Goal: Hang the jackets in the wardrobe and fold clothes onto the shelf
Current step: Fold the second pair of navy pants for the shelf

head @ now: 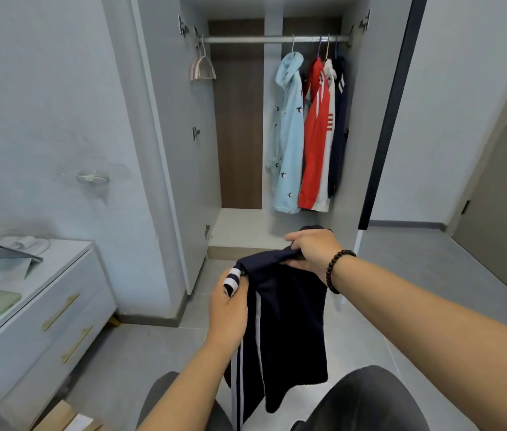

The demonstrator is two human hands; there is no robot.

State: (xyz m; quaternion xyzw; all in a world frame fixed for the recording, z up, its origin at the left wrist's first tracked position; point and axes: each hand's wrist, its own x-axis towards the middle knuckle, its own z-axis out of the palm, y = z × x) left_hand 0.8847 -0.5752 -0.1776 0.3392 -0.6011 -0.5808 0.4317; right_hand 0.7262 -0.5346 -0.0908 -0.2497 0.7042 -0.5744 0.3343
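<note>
Navy garment [286, 325] hangs lengthwise between knees, long axis vertical. Left hand [227, 309] pinches striped cuff; right hand [311, 250] grips top edge, nearer wardrobe. Shelf [242, 228] lies straight ahead, beyond right hand, below hung jackets [314, 132].

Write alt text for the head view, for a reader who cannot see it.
Both hands, left and right, hold up a dark garment with white stripes before an open wardrobe. Four jackets hang on its rail, beside spare hangers.
</note>
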